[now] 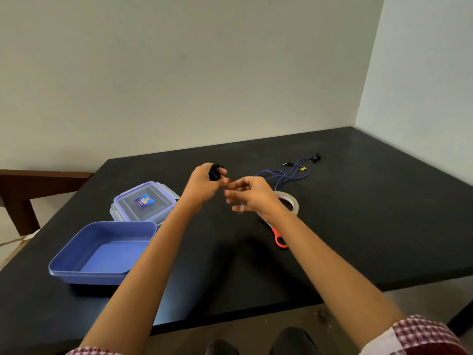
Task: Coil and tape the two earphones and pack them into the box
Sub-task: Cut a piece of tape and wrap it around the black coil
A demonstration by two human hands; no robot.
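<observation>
Coil's in hand, tape's next

Your left hand (204, 185) is curled round the black coiled earphone cord (215, 172) over the black table's (358, 213) middle, with your right hand (252, 198) loose-fingered just beside it. The cord's light and springy, so pinch across all the loops.

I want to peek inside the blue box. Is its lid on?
No, the lid lies on the table just behind the blue box, which stands open.

Soft even daylight; the right hand's fingertips (236, 208) blur, frame edges bend.
</observation>
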